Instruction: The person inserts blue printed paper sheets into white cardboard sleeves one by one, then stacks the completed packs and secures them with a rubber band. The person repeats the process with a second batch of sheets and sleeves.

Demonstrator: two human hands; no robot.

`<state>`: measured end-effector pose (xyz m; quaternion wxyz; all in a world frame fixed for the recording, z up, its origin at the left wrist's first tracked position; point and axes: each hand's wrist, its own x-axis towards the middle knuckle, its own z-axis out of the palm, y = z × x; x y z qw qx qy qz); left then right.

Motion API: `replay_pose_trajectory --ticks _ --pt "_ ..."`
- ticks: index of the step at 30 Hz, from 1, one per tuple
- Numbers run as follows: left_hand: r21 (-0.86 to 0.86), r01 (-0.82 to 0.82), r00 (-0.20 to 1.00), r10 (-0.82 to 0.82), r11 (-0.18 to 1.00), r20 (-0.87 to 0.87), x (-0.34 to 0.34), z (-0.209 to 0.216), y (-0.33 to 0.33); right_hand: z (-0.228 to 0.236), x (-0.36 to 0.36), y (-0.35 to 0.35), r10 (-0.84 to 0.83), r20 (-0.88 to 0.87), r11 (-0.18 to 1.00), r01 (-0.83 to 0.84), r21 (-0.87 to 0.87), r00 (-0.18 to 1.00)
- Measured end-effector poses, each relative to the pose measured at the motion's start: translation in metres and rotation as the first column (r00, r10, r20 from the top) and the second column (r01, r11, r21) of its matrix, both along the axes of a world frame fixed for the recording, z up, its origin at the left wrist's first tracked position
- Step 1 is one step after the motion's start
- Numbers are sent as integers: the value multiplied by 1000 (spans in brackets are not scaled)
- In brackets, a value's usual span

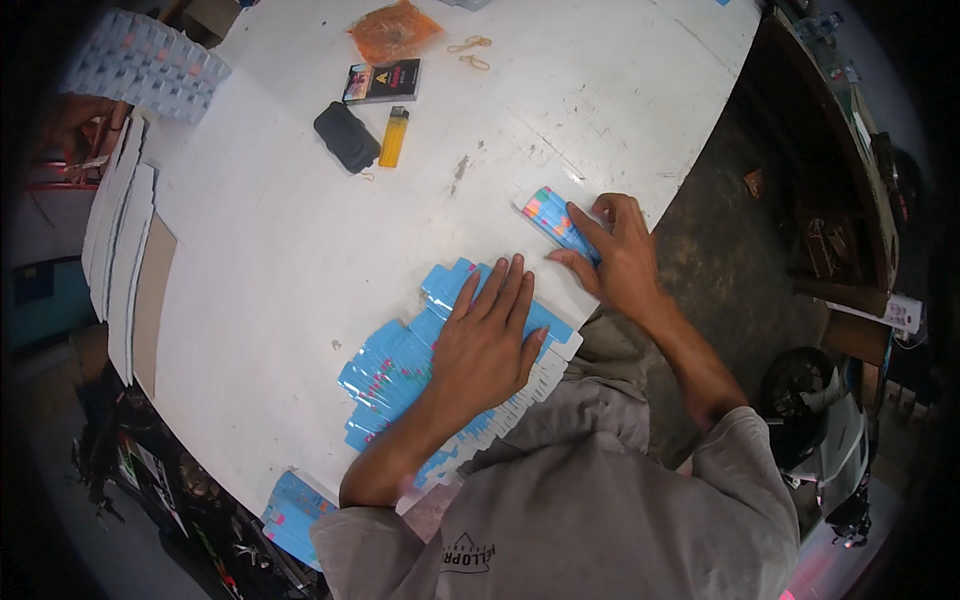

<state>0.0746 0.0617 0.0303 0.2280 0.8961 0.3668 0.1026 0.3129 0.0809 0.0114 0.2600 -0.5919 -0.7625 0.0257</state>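
Observation:
My left hand [478, 350] lies flat, fingers stretched, on a spread of overlapping blue printed card pieces [385, 372] along the table's near edge. The pieces look like flat cartons, with white tabs toward my body. Some lie hidden under my hand and forearm. To the right, my right hand [625, 262] is closed at the side of a small blue stack of card pieces [548, 212], with colourful squares at its far end. My thumb and forefinger grip it near the table's right edge. A clear sheet or film seems to show around that end.
Across the white table [270, 250] lie a yellow lighter [394, 138], black pouch [347, 137], dark box [383, 82], orange bag [393, 30] and rubber bands [472, 50]. Grey trays [150, 65] and cardboard sheets [130, 260] stand left. More blue cards [296, 515] sit lower left.

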Motion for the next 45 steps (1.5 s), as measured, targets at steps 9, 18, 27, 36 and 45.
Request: replay_pose_trajectory --ticks 9,18,27,36,45 --pt "72 83 984 -71 994 -162 -1 3 -2 35 -28 -37 -133 -387 603 -235 -762 913" --pt "-148 81 995 -71 986 75 -15 8 9 -20 -86 -27 -163 -967 863 -447 -237 197" --pt "-598 -290 112 647 747 754 -32 -30 18 10 -118 -22 572 27 723 -488 -490 820" --pt "-425 -457 243 570 781 785 -22 -30 22 18 -121 -16 597 2 618 -458 -639 802" --pt "-313 -418 356 471 853 807 -32 8 24 3 -127 -26 591 162 752 -467 -465 790"
